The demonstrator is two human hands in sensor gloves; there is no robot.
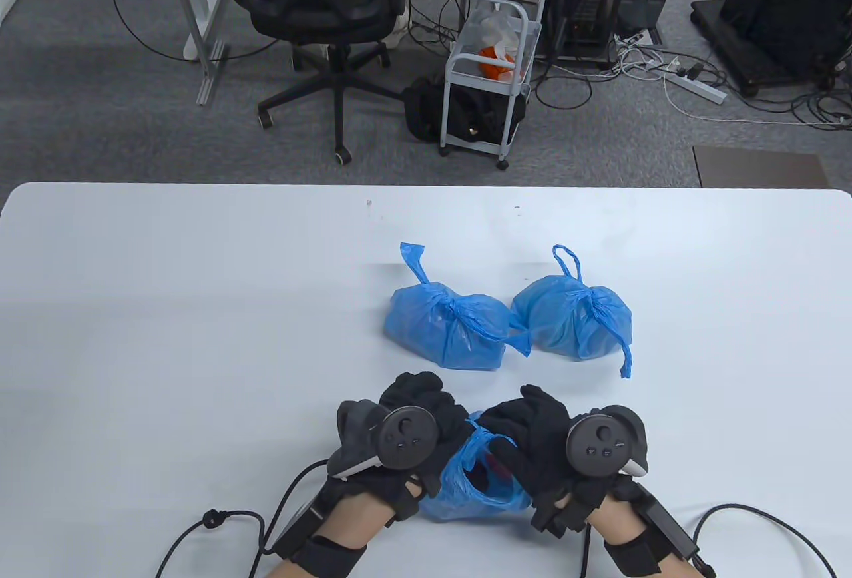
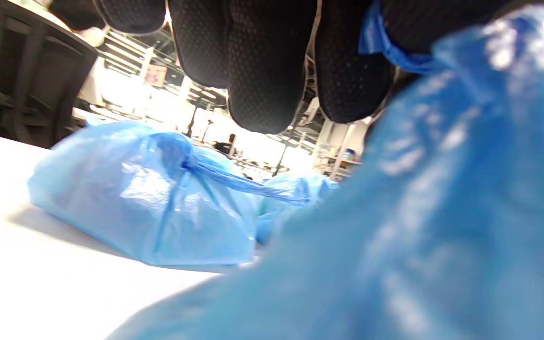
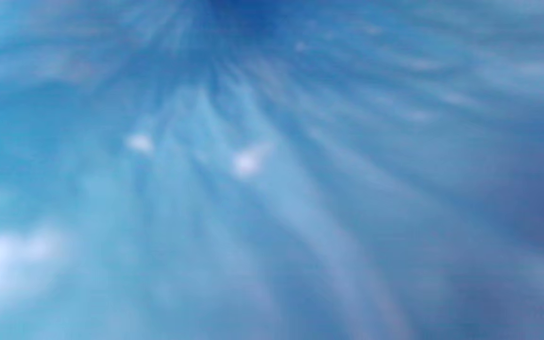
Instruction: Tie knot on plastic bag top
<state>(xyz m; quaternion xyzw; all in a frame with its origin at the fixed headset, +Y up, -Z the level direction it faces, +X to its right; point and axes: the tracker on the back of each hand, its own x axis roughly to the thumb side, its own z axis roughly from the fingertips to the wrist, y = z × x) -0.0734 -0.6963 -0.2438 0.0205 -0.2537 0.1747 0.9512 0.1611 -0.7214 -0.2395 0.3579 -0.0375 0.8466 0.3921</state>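
An untied blue plastic bag [image 1: 459,475] sits near the table's front edge between my two hands, its mouth open with something dark and red inside. My left hand [image 1: 439,415] grips the left side of the bag's top. In the left wrist view its fingers [image 2: 262,61] hang over the bag [image 2: 442,212], and a strip of blue plastic [image 2: 380,42] is pinched between them. My right hand [image 1: 512,428] holds the right side of the top, fingers curled over the mouth. The right wrist view shows only blurred blue plastic [image 3: 272,189] pressed close to the camera.
Two knotted blue bags stand side by side mid-table, the left one [image 1: 446,328] and the right one [image 1: 572,318], just beyond my hands. The left one also shows in the left wrist view [image 2: 144,198]. The white table [image 1: 166,338] stretches out to both sides. Glove cables trail at the front edge.
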